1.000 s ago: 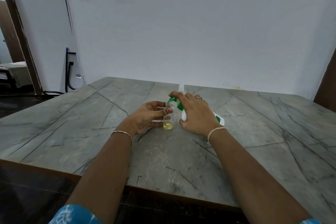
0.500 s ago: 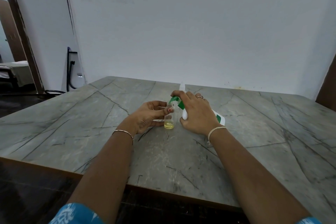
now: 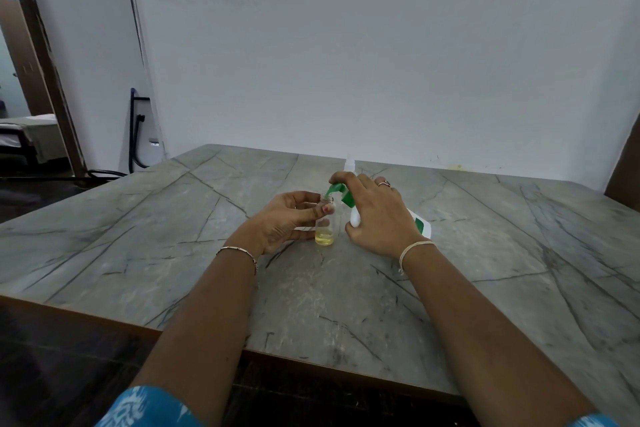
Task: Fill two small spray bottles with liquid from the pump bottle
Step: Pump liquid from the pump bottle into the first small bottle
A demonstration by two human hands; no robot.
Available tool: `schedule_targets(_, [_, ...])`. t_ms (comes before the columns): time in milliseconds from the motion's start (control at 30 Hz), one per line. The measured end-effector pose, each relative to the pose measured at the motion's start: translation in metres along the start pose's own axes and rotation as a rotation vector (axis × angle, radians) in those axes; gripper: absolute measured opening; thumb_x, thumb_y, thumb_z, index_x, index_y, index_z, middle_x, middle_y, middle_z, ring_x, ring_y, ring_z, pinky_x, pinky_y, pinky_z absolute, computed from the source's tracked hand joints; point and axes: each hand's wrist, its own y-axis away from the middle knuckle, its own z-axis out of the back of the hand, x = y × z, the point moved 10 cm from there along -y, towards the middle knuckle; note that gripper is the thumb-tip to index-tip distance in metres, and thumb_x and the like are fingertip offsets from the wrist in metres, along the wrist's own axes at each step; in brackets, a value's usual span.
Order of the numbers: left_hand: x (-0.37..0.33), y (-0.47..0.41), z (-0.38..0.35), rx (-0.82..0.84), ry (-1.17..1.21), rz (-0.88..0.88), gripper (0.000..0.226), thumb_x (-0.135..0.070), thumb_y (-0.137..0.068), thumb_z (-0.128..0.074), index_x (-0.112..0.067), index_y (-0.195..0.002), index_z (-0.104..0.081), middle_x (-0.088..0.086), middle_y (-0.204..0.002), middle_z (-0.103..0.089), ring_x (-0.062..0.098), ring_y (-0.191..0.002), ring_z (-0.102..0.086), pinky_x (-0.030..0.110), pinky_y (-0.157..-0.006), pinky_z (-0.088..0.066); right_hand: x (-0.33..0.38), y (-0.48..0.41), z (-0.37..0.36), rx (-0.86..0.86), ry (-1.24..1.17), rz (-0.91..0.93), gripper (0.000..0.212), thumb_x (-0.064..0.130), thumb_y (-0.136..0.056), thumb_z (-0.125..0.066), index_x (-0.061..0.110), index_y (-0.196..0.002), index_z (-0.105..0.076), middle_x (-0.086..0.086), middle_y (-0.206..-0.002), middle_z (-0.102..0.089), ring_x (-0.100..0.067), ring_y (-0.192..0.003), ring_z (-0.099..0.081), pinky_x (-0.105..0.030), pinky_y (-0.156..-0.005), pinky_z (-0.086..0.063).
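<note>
Head view, the only one: small clear bottle (image 3: 325, 225) is standing upright near the middle of the grey table (image 3: 173, 218), cap off and open neck pointing straight up. Left hand (image 3: 287, 222) is gripping it from the left, fingers curling round the far side, thumb lying across the near side. Right hand (image 3: 377, 215) is wrapping over the pump bottle (image 3: 355, 217) just to the right, forefinger lying on the green pump head (image 3: 337, 189), thumb pressing the white body. That bottle is leaning, base out to the right, pump end toward the small one. Its spout is reaching left and sitting over the open neck (touching or just clear, I cannot tell); the next press is depending on that lining-up. Pale yellow liquid is covering only the bottom of the clear bottle, so most of the filling is looking undone
</note>
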Motion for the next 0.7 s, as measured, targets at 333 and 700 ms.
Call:
schedule_targets(333, [0.0005, 0.0010, 0.0000, -0.002, 0.005, 0.005, 0.058, -0.021, -0.067, -0.078, -0.005, -0.119, -0.060, 0.014, -0.116, -0.068, 0.024, -0.102, -0.068, 0.038, -0.084, -0.057, -0.0003, 0.0012, -0.0007, -0.001, -0.006, 0.008, 0.075, 0.021, -0.073, -0.066, 0.039, -0.135, -0.029, -0.001, -0.114, -0.057, -0.026, -0.097, -0.052, -0.042, -0.089, -0.047])
schedule_targets(700, [0.0006, 0.0017, -0.0028, 0.003, 0.030, 0.004, 0.053, -0.020, -0.066, -0.077, -0.007, -0.115, -0.062, 0.016, -0.118, -0.067, 0.021, -0.097, -0.068, 0.038, -0.085, -0.057, 0.0001, 0.0009, -0.0020, 0.015, 0.024, 0.016, 0.080, 0.024, -0.073, -0.065, 0.042, -0.139, -0.024, -0.001, -0.116, -0.056, -0.027, -0.099, -0.053, -0.044, -0.090, -0.048])
